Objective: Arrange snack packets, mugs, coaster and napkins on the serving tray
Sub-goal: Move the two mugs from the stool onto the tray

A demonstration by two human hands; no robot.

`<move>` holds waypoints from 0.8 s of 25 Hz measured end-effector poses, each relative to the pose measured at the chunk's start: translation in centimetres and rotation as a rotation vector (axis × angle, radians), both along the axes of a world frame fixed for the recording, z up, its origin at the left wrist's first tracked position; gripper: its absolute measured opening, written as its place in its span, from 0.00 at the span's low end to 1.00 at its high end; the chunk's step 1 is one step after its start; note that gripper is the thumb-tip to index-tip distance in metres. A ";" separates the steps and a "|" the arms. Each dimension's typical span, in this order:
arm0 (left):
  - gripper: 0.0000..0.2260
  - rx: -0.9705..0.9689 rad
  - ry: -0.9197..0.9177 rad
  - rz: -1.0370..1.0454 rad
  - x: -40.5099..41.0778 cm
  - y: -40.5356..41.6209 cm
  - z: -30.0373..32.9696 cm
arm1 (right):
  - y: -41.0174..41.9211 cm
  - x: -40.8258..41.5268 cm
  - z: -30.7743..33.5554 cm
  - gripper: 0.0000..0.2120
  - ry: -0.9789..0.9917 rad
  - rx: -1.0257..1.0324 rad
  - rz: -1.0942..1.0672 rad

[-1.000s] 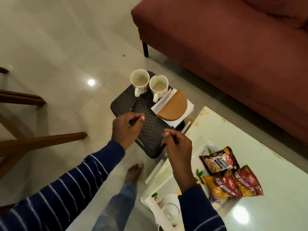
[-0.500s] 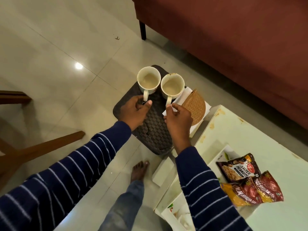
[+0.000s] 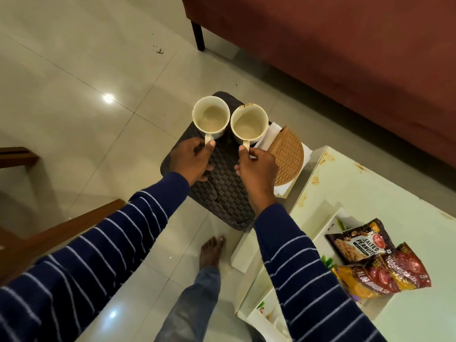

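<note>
Pale glossy floor tiles [image 3: 81, 70] fill the left of the view and a rust-red sofa [image 3: 345, 58] runs along the top right. Between them stands a dark woven stool [image 3: 227, 183], and a white table [image 3: 385, 188] sits just beside its right edge.

Two cream mugs stand side by side at the stool's far edge, their handles pointing back toward the person. The left hand [image 3: 190, 161] is closed on the handle of the left mug [image 3: 211, 118], thumb pressed on top. The right hand [image 3: 257, 167] is pinched on the handle of the right mug [image 3: 249, 125] in the same way. Both mugs look upright; I cannot tell whether they rest on the stool or are just clear of it.

A round woven coaster [image 3: 287, 154] lies on white napkins [image 3: 270, 133] at the stool's right edge, touching the right mug's side and partly under the right wrist.

The serving tray [image 3: 338, 215] lies on the table near its left edge and holds three snack packets [image 3: 375, 257] in a loose overlapping pile. It is to the right of and nearer than both hands, so the right hand is closer to it. The mugs likely need to travel rightward and back, past the coaster, to the tray's bare part beside the packets.
</note>
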State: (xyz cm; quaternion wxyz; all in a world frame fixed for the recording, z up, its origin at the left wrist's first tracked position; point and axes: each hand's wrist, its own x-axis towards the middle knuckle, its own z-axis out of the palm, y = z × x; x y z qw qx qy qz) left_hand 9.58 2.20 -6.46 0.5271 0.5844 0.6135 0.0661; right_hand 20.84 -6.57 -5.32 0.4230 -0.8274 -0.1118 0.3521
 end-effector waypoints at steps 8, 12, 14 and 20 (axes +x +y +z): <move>0.14 -0.202 -0.130 0.060 1.0 -0.5 -0.2 | 0.1 0.2 -0.8 0.11 0.039 0.011 0.001; 0.12 -0.224 -0.225 0.117 1.1 -0.5 -0.5 | 0.1 0.5 -1.2 0.11 0.095 0.043 0.005; 0.10 -0.209 -0.270 0.140 0.8 -0.4 -0.7 | 0.0 0.5 -1.2 0.09 0.124 0.070 -0.023; 0.07 -0.207 -0.315 0.212 -0.4 -1.0 0.3 | -0.8 0.4 -0.1 0.10 0.166 0.137 -0.072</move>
